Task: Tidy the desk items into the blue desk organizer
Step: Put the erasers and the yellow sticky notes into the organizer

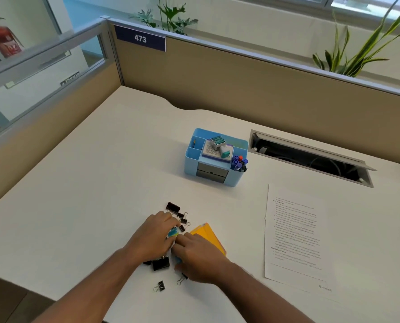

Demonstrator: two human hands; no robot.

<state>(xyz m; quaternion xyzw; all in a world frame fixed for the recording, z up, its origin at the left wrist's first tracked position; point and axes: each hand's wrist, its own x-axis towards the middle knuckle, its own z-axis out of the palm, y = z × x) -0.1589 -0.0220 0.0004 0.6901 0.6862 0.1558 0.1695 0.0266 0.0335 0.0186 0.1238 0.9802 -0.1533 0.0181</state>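
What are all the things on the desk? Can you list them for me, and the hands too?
organizer: one, light blue, middle of desk
stamp: one, teal and white, lying on the organizer's notepad
pens: several, purple and orange caps, organizer's right corner
binder clips: about eight, black, scattered around the hands
sticky notes: one stack, orange-yellow, right of the hands
paper: one printed sheet, white, right side of desk
cable hatch: one, grey, open, behind the paper
plants: two, green, behind the partition
left hand: over the clips, fingers on a small blue-green item
right hand: beside it, fingers curled on the same small items
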